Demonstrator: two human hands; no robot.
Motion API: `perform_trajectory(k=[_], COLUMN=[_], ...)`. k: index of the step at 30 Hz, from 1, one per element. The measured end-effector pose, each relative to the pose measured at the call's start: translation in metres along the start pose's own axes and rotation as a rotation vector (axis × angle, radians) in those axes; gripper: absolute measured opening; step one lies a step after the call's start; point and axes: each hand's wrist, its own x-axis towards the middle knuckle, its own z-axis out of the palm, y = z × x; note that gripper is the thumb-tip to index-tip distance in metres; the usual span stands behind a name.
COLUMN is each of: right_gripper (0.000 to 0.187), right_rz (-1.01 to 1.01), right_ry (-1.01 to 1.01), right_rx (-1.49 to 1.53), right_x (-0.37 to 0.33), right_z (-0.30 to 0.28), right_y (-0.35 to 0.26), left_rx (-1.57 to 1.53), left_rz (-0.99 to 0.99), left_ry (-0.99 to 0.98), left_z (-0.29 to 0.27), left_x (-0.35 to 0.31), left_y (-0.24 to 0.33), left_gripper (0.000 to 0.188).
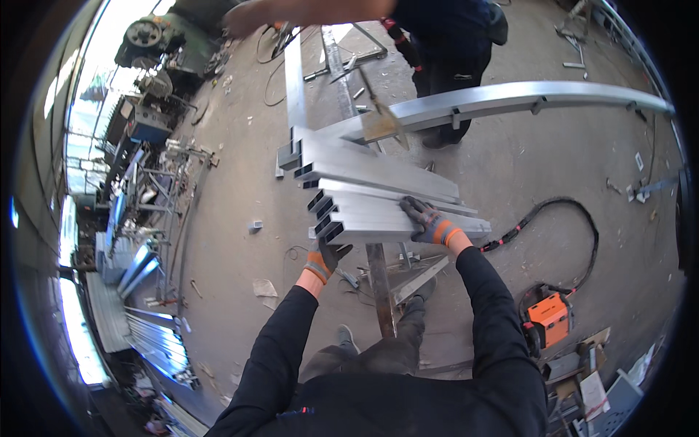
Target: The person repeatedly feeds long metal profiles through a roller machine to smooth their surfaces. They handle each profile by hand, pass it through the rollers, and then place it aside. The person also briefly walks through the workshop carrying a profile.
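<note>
Tubes [371,211] of smooth, silvery metal, square-ended, lie across a brown beam [381,288]. The gloved right hand [429,221] lies spread on the near tubes; the left hand [330,258] touches their left end, grip unclear.

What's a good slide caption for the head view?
Gloved right hand on metal tubes, left hand at their ends, orange machine off to the right.

From my station I see the left forearm [280,324] angle up from the lower edge to the gloved left hand [328,262], below and left of centre, fingers partly hidden. The right forearm [486,284] slants up-left; the gloved right hand [431,222], right of centre, lies palm down, fingers extended.
</note>
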Motion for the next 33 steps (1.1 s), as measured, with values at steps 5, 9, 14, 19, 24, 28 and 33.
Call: perform_trajectory(k=[5,9,14,19,24,28,33], right_gripper=[0.100,0.086,0.041,0.033,0.041,0.050,0.079], right_rz=[0.293,0.840,0.709,0.237,-0.201,-0.287,0.275], right_ry=[0.319,0.219,-0.112,-0.507,-0.701,-0.807,-0.732], right_rx=[-0.043,-0.055,-0.478,-0.794,-0.764,-0.803,-0.239], right_x=[0.007,0.001,-0.056,0.001,0.152,0.283,0.512], right_z=[0.042,0.094,0.173,0.254,0.357,0.463,0.702], right_y=[-0.039,-0.095,-0.215,-0.385,-0.575,-0.771,-1.067], left_rx=[0.058,0.107,0.142,-0.400,-0.843,-0.494,0.038], left_rz=[-0.178,-0.218,-0.254,0.022,0.220,0.235,0.491], left_ry=[-0.141,0.014,0.562,0.973,1.047,1.045,1.303], left_z=[-0.094,-0.295,-0.601,-0.779,-0.874,-1.000,-1.262], left_x=[-0.072,-0.168,-0.342,-0.510,-0.589,-0.626,-0.700], left_y=[-0.001,-0.030,-0.125,-0.201,-0.180,-0.112,-0.066], left_gripper=[0.071,0.068,0.041,0.027,0.023,0.033,0.044])
